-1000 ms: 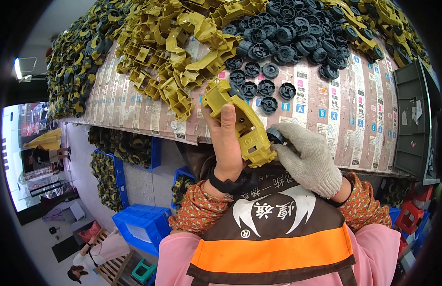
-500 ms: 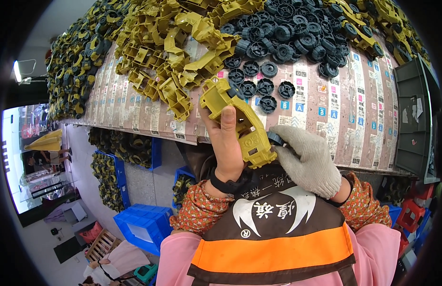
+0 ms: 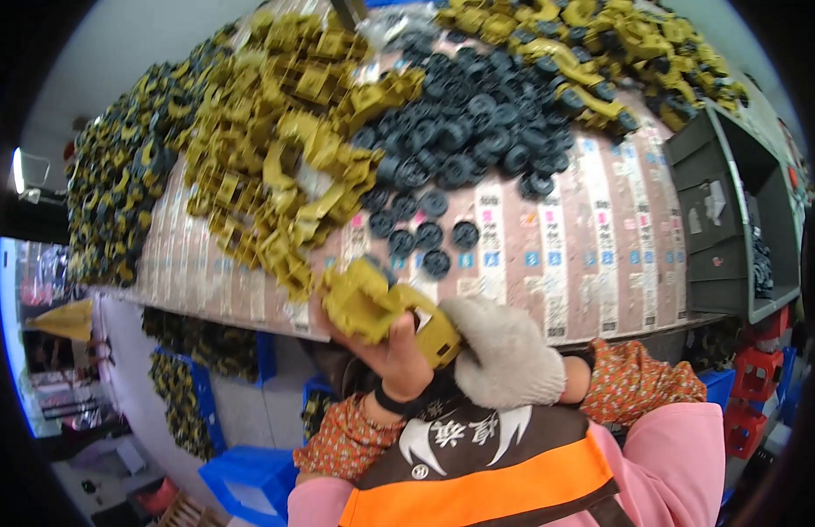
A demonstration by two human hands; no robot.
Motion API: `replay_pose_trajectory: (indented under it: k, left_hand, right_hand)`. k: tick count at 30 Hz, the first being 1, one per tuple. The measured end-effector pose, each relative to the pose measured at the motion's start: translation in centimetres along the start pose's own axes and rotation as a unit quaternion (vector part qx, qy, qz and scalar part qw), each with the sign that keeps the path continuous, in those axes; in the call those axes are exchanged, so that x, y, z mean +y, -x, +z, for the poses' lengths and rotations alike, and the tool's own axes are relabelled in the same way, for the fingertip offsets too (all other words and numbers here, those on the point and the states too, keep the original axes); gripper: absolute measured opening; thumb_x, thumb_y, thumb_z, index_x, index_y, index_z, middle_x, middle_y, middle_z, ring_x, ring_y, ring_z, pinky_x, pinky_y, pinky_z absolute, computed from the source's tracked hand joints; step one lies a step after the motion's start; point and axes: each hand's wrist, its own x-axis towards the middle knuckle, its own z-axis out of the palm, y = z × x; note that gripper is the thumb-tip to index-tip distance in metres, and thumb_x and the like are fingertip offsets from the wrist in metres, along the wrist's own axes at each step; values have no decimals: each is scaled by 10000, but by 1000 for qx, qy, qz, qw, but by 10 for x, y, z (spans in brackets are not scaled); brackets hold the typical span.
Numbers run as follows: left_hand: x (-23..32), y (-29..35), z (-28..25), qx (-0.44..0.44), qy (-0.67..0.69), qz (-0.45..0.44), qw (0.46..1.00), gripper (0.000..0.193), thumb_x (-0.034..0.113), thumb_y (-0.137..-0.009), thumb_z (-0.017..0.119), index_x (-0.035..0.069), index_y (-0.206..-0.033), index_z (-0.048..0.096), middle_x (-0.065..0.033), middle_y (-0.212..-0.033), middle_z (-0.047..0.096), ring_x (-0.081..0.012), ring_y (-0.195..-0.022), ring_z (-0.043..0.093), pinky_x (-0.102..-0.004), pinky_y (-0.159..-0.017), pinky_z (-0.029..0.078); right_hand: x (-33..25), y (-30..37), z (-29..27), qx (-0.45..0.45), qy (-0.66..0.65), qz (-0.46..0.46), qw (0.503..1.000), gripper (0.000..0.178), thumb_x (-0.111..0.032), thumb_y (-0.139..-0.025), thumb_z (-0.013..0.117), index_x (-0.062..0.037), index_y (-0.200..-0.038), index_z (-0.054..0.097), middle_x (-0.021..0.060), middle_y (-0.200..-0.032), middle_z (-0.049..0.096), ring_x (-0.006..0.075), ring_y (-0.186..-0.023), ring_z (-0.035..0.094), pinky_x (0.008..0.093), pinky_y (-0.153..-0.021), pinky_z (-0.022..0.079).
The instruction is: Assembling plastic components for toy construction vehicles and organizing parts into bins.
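Note:
A yellow plastic toy car body (image 3: 368, 303) is tilted in my bare left hand (image 3: 398, 360), whose fingers and thumb wrap round it just off the table's near edge. A blurred dark wheel sits at its far side. My right hand (image 3: 508, 356), in a pale knitted glove, is closed and pressed against the body's right end. Its fingertips are hidden, and so is any wheel between them. Beyond the body lie several loose dark toy wheels (image 3: 427, 235), in front of a big heap of wheels (image 3: 478, 123).
Yellow bodies (image 3: 249, 176) are piled at left on the patterned table (image 3: 601, 281). Bodies with wheels (image 3: 565, 61) lie far right; more (image 3: 117, 193) cover the far left. A grey crate (image 3: 732, 211) stands right, blue bins (image 3: 245, 483) below left, red stools (image 3: 754, 386) lower right.
The view has shifted, so the table sits lower. My hands have turned the body, and the right glove has closed in against its end; the wheel seen in its fingers is now hidden.

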Motion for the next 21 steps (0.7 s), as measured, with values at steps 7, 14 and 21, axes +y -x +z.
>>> replay_pose_trajectory:
  k: [7,14,21]
  left_hand:
    - [37,-42,41,-69,137,-113,982,938,372,-1004,750,147,-1674,132,-96,-1564,398,-224,-1345,464,-390,-1155,391]
    - [39,-72,39,-235,216,-217,923,753,307,-1085,612,164,-1681,174,-140,-1545,499,-239,-1356,533,-398,-1100,453]
    - [26,-72,-14,-137,111,-281,943,399,186,-1076,587,123,-1463,512,-27,-1292,630,-138,-1156,604,-299,-931,486]
  right_hand:
    - [-8,-18,-26,14,-47,-9,999,738,-315,-850,776,18,-1429,462,302,-1104,642,484,-1024,680,512,-844,571]
    - [38,-53,-96,79,-289,109,948,592,-339,-918,748,6,-1356,549,117,-1022,705,205,-829,710,321,-690,578]
    - [112,-115,-231,237,-445,117,855,340,-378,-1007,681,-83,-1175,686,55,-950,666,117,-664,602,233,-514,463]
